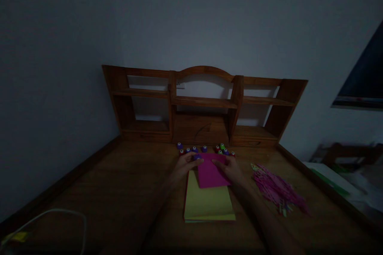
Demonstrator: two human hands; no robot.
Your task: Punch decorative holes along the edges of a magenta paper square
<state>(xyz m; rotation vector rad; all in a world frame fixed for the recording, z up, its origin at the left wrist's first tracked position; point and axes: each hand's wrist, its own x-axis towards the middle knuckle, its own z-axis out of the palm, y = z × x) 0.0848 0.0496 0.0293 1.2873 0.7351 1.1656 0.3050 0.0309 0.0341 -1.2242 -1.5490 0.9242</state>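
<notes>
A pink sheet of paper (213, 173) is held up between my two hands. My left hand (184, 164) is closed on a small purple craft punch (198, 157), which sits against the sheet's upper left corner. Whether the paper's edge is inside the punch I cannot tell. My right hand (229, 167) pinches the sheet's right side, thumb on top and fingers behind. Beneath the pink sheet lies a stack of yellow paper (209, 205) on the wooden desk (125, 191).
Several small punches stand behind my hands, among them a purple punch (204, 149) and a green punch (222, 146). To the right lies a heap of pink strips (273, 185). A wooden shelf unit (205, 103) backs the desk. A white cable (60, 210) curves at the lower left.
</notes>
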